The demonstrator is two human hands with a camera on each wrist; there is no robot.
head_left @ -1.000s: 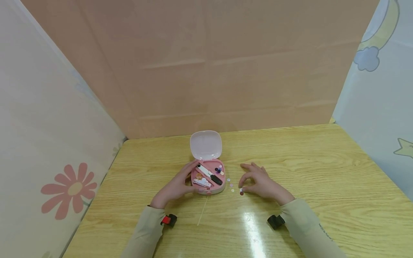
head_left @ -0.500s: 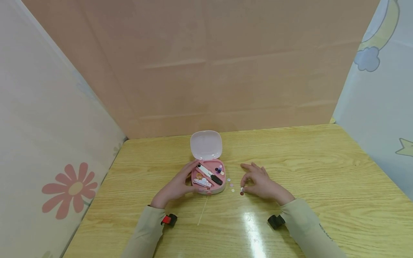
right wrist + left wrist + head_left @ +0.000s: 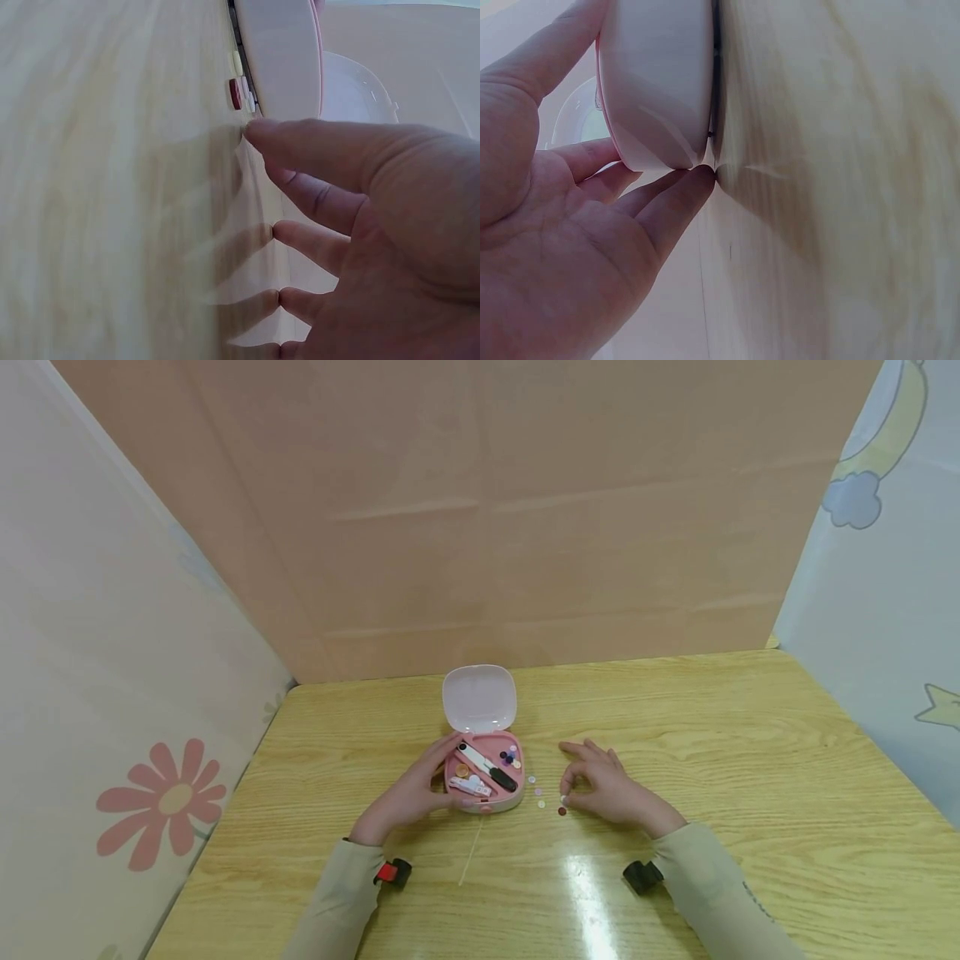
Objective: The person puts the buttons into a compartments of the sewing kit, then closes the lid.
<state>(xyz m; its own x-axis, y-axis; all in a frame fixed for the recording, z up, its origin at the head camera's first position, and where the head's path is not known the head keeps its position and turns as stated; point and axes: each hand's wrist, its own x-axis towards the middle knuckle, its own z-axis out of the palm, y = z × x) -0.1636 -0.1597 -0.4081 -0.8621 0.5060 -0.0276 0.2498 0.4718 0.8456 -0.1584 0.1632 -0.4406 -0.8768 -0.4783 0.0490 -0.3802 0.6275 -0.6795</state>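
Note:
A small pink case [image 3: 510, 803] stands on the table with its pale lid [image 3: 479, 697] raised. My left hand [image 3: 412, 787] grips its left side, thumb at the front and fingers toward the back. Inside lie a white tool with a black handle [image 3: 487, 766], a white clip-like item [image 3: 470, 786] and several small buttons [image 3: 510, 757]. To the right of the case, my right hand [image 3: 606, 789] pinches a white button [image 3: 564, 799] between thumb and forefinger at the tabletop. A dark red button [image 3: 562, 811] lies just in front of these fingertips; in the right wrist view the pinched button is hidden.
Between case and right hand, a few pale buttons [image 3: 537, 792] lie in a loose row. A thin pale stick or strand [image 3: 471, 852] lies in front of the case. The wooden table [image 3: 712, 735] is bounded by a tan back panel [image 3: 480, 527] and patterned side panels.
My right thumb and forefinger have drawn together on the white button, shifting it slightly away from the dark red one. My left hand and the case stay put.

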